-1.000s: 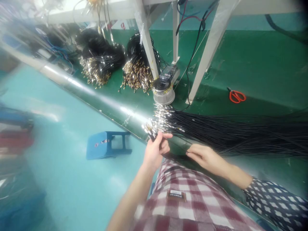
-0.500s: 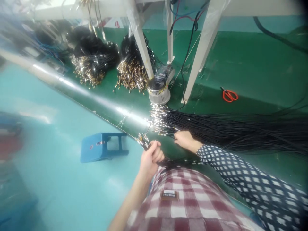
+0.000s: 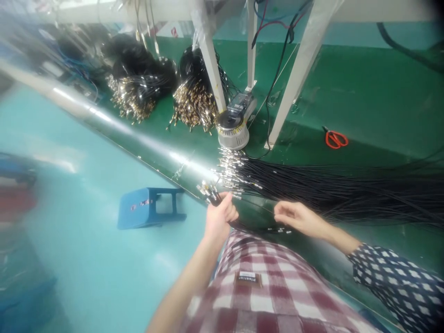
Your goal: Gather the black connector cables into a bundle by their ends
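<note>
Green tabletop (image 3: pixel 364 92) fills the upper right, cut off along a shiny metal rim (image 3: pixel 138 143) that runs diagonally down towards the person. Beyond that rim the teal floor (image 3: pixel 86 259) lies open, holding only a blue stool (image 3: pixel 149 212). On the table, white frame posts (image 3: pixel 298 74) and a round grey device (image 3: pixel 233 129) stand just behind a wide fan of black cables (image 3: pixel 329 189). Red scissors (image 3: pixel 335 138) lie well apart on bare green.

At the rim, the left hand (image 3: pixel 218 219) is clenched around a small bunch of cables (image 3: pixel 208 190), whose metal tips stick up beside the fan's ends. The right hand (image 3: pixel 298 217) hovers just in front of the fan, its fingertips pinched on a thin strand (image 3: pixel 258 206).

Half a second ago, the right hand reached forward onto the fan's tips. It has since drawn back towards the body, while the left hand kept its grip.
</note>
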### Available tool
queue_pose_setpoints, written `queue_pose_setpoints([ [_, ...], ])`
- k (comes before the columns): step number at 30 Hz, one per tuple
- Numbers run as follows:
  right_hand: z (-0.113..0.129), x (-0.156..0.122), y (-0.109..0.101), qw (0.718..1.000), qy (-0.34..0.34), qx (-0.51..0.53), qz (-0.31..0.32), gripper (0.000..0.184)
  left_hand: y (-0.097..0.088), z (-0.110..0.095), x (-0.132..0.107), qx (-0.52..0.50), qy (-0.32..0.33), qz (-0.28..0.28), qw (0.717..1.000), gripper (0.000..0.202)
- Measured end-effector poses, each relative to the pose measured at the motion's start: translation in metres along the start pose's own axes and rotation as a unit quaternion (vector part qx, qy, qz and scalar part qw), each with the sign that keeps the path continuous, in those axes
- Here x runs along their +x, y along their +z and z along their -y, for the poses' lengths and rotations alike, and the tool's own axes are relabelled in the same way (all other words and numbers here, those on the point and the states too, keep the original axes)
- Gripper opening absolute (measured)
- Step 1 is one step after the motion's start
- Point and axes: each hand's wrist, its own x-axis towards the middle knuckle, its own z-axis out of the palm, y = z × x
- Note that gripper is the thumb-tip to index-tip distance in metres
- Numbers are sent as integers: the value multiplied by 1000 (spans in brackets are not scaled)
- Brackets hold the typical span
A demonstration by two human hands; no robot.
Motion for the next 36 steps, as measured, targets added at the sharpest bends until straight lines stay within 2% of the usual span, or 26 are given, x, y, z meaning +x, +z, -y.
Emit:
queue_pose_setpoints([
  [4, -1, -3, -3, 999, -17, -15, -30, 25, -3, 3, -2, 0, -5, -4, 1000, 24],
  [9, 3, -5, -8, 997, -42, -63, 28, 27, 2, 0, -1, 48, -8, 20, 999, 31],
  [11, 19, 3, -4, 992, -65, -108, 18, 26, 7, -1, -1, 66, -8, 17, 998, 35],
  [14, 54, 23, 15, 978, -122, -167, -39, 24, 14, -1, -3, 82, -2, 17, 996, 36],
  [16, 67, 33, 27, 966, -155, -197, -66, 28, 15, -1, -3, 85, 4, 14, 996, 35],
  [18, 59, 32, 29, 951, -177, -241, -76, 33, 13, -2, -2, 79, 12, 8, 997, 34],
  [21, 16, 12, 12, 925, -174, -331, -66, 33, 5, -2, 2, 66, 11, -4, 998, 34],
  [23, -11, -3, -3, 919, -149, -357, -75, 32, 1, 0, 5, 61, 4, -8, 998, 34],
  [24, -19, -7, -7, 920, -141, -356, -86, 29, 0, 0, 5, 60, 1, -8, 998, 34],
  [26, -18, -8, -5, 930, -142, -325, -102, 31, 1, 0, 6, 60, -1, -2, 998, 33],
  [30, 20, 14, 20, 959, -155, -225, -71, 30, 7, -7, 0, 48, 2, 20, 999, 34],
  [33, 45, 25, 31, 967, -146, -170, -122, 31, 10, -12, -5, 27, 9, 50, 998, 44],
  [36, 56, 28, 34, 965, -145, -154, -152, 30, 13, -13, -5, 34, -1, 74, 997, 46],
])
